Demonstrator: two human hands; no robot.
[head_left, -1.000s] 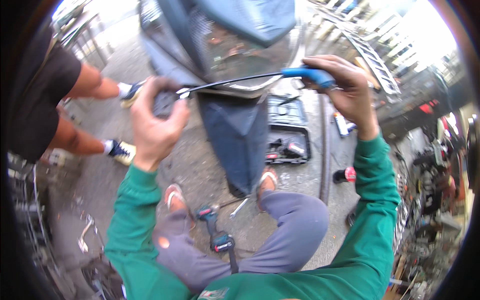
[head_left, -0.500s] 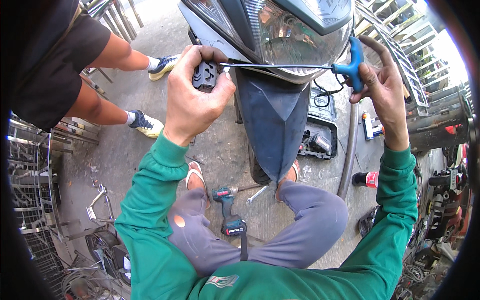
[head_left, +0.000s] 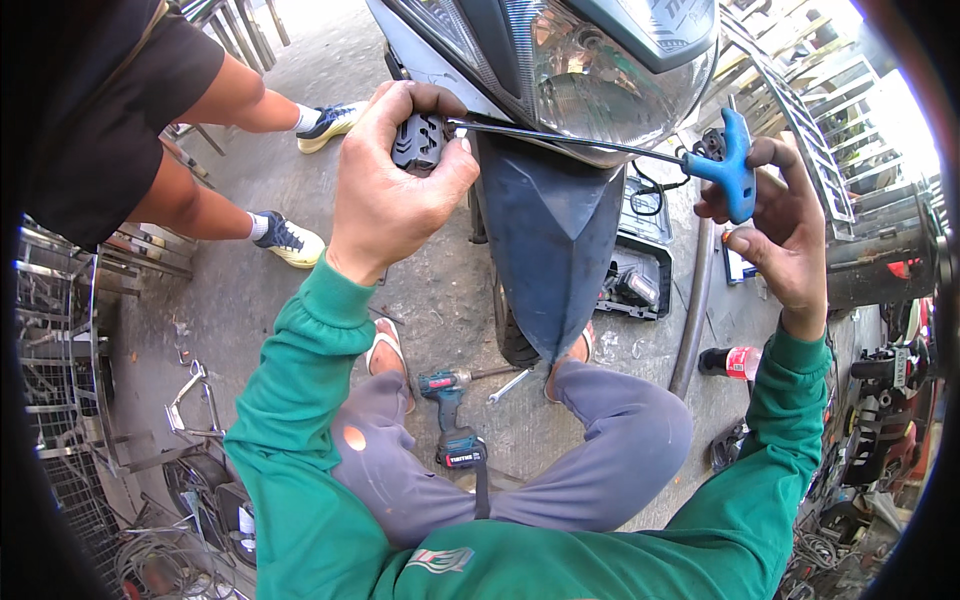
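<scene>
Left hand (head_left: 390, 195): curled round slotted black block (head_left: 417, 145)
Right hand (head_left: 793, 235): loosely half-curled round blue T-handle (head_left: 738, 170)
Gap: thin shaft (head_left: 570, 140), headlight (head_left: 600, 85) edge behind

Block (head_left: 418, 143) in left hand (head_left: 385, 210), T-handle tool (head_left: 736, 172) from there to right hand (head_left: 793, 232), in front of motorbike (head_left: 550, 235). Drill (head_left: 452, 415) on floor (head_left: 260, 330) between legs (head_left: 625, 430), wrench (head_left: 510, 386) to its right. Toolbox (head_left: 667, 268) right of motorbike, then pipe (head_left: 692, 335), then bottle (head_left: 738, 362).

The head camera faces down, hands (head_left: 385, 195) near.
</scene>
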